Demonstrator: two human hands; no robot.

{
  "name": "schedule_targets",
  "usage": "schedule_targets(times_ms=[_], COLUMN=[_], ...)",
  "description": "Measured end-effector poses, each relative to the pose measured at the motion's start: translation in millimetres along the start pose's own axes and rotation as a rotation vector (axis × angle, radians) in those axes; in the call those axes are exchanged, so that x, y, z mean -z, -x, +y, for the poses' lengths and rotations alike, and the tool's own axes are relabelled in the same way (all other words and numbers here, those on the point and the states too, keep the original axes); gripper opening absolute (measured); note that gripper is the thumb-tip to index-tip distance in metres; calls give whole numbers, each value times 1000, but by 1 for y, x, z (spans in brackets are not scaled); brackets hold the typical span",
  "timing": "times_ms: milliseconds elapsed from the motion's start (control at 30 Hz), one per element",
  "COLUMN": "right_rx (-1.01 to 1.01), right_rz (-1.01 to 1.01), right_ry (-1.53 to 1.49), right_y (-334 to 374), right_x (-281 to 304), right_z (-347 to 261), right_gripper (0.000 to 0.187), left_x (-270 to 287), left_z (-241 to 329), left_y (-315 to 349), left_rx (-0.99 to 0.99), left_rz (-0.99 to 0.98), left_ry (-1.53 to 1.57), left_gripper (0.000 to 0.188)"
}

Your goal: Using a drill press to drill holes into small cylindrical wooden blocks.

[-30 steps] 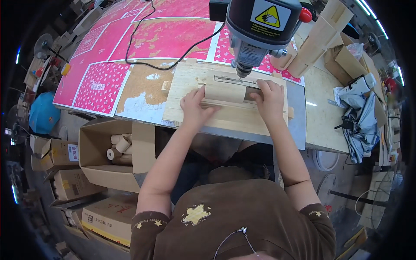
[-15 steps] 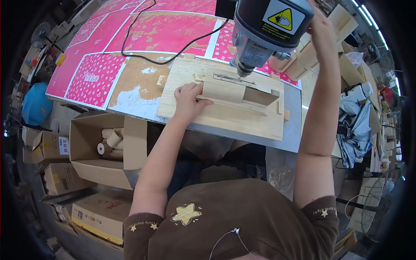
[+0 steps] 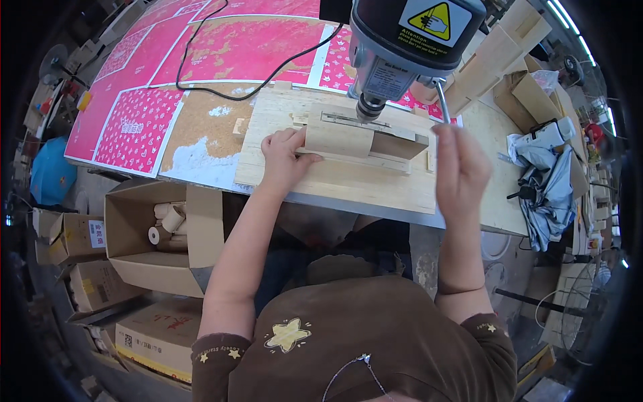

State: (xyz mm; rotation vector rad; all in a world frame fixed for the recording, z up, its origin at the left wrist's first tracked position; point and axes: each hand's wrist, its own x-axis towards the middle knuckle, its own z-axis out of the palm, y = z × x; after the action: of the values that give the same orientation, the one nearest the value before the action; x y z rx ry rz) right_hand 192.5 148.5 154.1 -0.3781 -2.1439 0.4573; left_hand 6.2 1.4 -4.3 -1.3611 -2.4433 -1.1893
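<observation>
A bench drill press (image 3: 375,63) stands over the table, its chuck (image 3: 370,107) directly above a pale wooden piece with a curved front (image 3: 338,141). That piece sits in a wooden jig on a flat plywood board (image 3: 301,184). My left hand (image 3: 282,157) grips the piece's left end, thumb along the front and fingers behind. On the right, my right hand (image 3: 462,167) is closed round the lower end of the drill press's metal feed lever (image 3: 443,104). A slotted metal strip (image 3: 348,120) lies along the top of the piece, under the chuck. The drill tip is hard to make out.
A black cable (image 3: 234,96) curves across the pink-patterned table covering (image 3: 248,53). More curved wooden pieces (image 3: 492,57) stand at the back right. Below the table's left side, an open cardboard box (image 3: 144,264) holds wooden pieces. Grey cloth (image 3: 552,181) hangs at the right.
My right hand has come down from beside the drill head, pulling the lever toward me, and the chuck sits lower. My left hand keeps its grip on the wooden piece.
</observation>
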Motion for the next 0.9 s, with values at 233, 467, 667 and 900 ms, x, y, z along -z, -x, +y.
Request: schedule_targets(times_ms=[233,467,667,900], right_rx=[54,150,131,-91], right_rz=[47,181,232,89], right_ry=[-30,-45,-4,9], right_y=[31,-9,-136,-130], right_x=[-44,-5,4,10], right_z=[41,10,39,28], right_gripper=[6,12,30,30], left_x=[0,-1,-25,-23], left_z=[2,2,23,29], left_y=[-2,2,-5,-3], left_rx=[13,23,-31,38], left_rz=[-17,0,-6,-71], left_ry=[-2,-26,-16,-15], left_gripper=[47,54,53,53])
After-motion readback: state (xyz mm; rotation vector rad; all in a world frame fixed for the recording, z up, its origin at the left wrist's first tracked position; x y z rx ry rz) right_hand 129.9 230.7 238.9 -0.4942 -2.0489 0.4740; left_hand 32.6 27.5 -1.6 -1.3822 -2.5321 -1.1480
